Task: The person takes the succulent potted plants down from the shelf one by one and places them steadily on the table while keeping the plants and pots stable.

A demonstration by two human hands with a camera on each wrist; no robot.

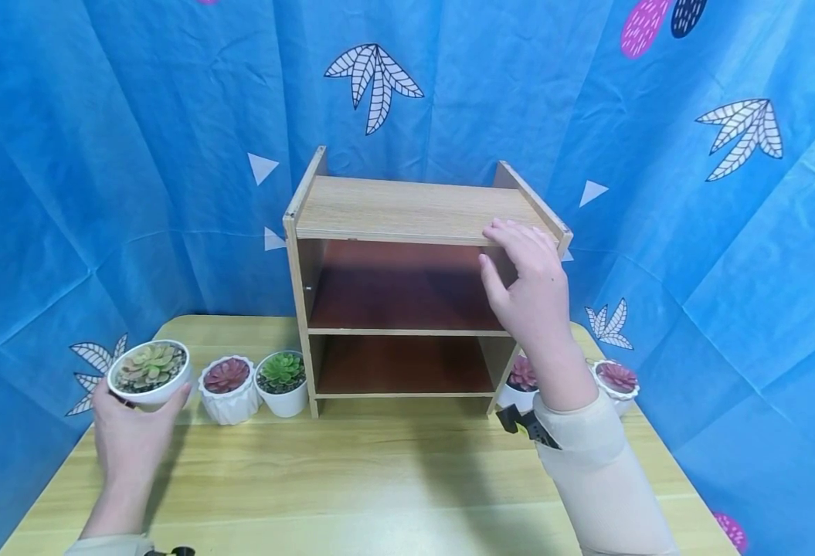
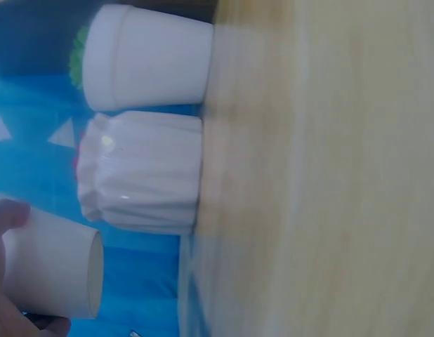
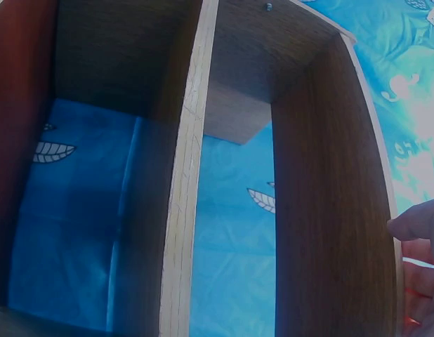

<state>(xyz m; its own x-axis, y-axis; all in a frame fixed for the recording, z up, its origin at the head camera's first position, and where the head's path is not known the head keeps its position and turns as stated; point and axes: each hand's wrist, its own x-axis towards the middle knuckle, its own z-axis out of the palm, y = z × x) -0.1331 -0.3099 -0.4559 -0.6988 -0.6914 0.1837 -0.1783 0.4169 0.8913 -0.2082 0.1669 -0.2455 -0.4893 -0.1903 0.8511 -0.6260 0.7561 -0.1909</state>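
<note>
My left hand [image 1: 132,432] holds a white pot with a pale green succulent [image 1: 148,367] at the left, raised off the table. In the left wrist view, the fingers wrap the side of this tapered pot [image 2: 52,267]. A wooden shelf unit [image 1: 407,210] stands upright in the middle. My right hand [image 1: 534,297] is at the front edge of its top board, near the right end. The fingers lie over the board and the thumb is lower, in front. In the right wrist view, the thumb [image 3: 413,221] meets the board's edge, with the other fingers partly hidden beyond it.
Left of the shelf unit stand a fluted white pot with a red succulent [image 1: 228,394] and a smooth white pot with a green one [image 1: 283,386]. On the right are two pink succulents, one [image 1: 521,374] partly behind my arm, another [image 1: 617,378] farther right. Blue curtain [image 1: 191,154] surrounds the table [image 1: 351,471].
</note>
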